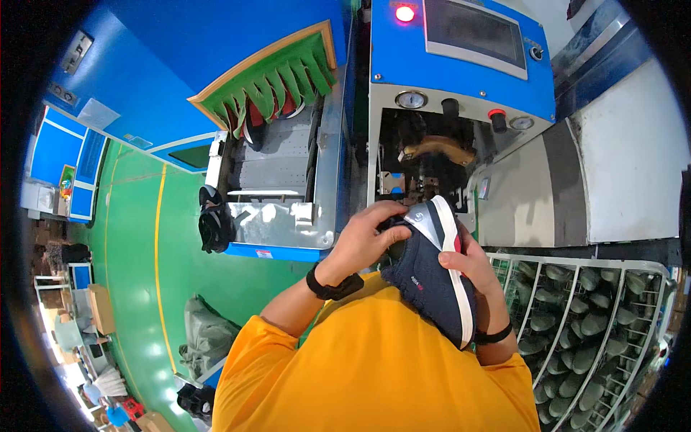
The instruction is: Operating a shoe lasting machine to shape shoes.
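A dark navy shoe [430, 281] with a white sole is tilted on its side between my hands, close to my chest. At its collar, my left hand [372, 239] grips with thumb and fingers, the fingertips partly out of sight behind the opening. My right hand [475, 270] holds the sole edge, thumb pressed on the white rim and the other fingers hidden behind. A grey patch and a red accent show near the heel end. Just beyond the shoe stands a blue and grey machine [461, 43] with a dark open bay holding a curved brown part [440, 149].
At left, a conveyor [277, 162] runs under a green strip curtain [270, 86], with shoes beneath it. A dark shoe [214, 223] hangs at its corner. Right of me stands a white wire rack [576, 263] full of grey shoe-shaped pieces. A grey bag [205, 331] lies on the green floor.
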Available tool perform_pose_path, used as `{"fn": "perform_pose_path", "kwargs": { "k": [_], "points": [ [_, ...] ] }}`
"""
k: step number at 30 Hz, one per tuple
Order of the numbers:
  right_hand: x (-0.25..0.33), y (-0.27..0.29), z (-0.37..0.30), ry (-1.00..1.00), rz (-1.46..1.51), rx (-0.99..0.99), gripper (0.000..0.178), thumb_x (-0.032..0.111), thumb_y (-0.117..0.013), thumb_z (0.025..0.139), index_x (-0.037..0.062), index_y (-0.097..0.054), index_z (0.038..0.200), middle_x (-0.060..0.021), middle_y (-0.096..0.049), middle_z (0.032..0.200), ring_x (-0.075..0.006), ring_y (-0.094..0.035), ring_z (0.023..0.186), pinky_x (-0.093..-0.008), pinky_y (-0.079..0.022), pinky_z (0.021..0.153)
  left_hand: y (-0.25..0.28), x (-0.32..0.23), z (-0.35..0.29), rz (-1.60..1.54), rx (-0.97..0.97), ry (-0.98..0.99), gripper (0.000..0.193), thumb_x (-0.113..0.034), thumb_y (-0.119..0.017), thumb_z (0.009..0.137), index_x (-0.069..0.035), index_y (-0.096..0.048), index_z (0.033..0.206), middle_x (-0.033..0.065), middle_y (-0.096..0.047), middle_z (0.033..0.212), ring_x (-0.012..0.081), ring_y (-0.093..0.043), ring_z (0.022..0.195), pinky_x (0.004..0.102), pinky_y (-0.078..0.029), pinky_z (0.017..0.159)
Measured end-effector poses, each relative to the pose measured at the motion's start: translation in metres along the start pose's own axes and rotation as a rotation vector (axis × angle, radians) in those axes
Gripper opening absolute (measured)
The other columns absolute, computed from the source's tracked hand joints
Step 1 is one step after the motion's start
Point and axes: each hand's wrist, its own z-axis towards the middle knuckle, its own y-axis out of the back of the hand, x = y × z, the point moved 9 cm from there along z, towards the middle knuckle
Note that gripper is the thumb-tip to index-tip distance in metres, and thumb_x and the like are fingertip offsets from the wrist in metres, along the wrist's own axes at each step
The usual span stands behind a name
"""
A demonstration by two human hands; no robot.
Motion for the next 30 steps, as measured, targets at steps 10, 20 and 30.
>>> {"fn": "perform_pose_path", "kwargs": {
  "k": [10,20,30],
  "points": [
    [-0.026,0.031,-0.004,-0.140,-0.097,-0.001,0.085,0.018,-0.075,0.084,-0.0005,-0.032,0.155,-0.0066,-0.053,0.137,-0.0137,-0.051,0.119,-0.0285,-0.041,0.104,-0.004,0.055,-0.018,-0.524,-0.023,0.510,0.029,-0.025,-0.059,0.103,0.000,-0.071,0.111,0.0089,-0.073,0.114,0.0180,-0.068,0.103,0.0303,-0.054,0.086],
    [-0.049,0.035,-0.010,-0.136,0.206,0.009,0.071,0.019,-0.073,0.085,-0.0004,-0.044,0.147,-0.0123,-0.065,0.125,-0.0212,-0.068,0.103,-0.0315,-0.055,0.089,0.115,0.079,-0.026,-0.917,-0.652,0.368,0.035,-0.037,-0.050,0.107,-0.004,-0.063,0.110,0.0065,-0.071,0.092,0.0106,-0.059,0.069,0.0273,-0.049,0.062],
    [-0.027,0.013,-0.047,-0.122,0.742,-0.270,0.046,0.019,-0.062,0.093,-0.0028,-0.055,0.133,-0.0160,-0.069,0.119,-0.0284,-0.070,0.102,-0.0381,-0.056,0.097,0.132,-0.090,-0.060,-0.471,0.466,-0.346,0.042,-0.036,-0.061,0.100,0.002,-0.069,0.116,0.0097,-0.069,0.073,0.0209,-0.066,0.058,0.0294,-0.052,0.055]
  ]
}}
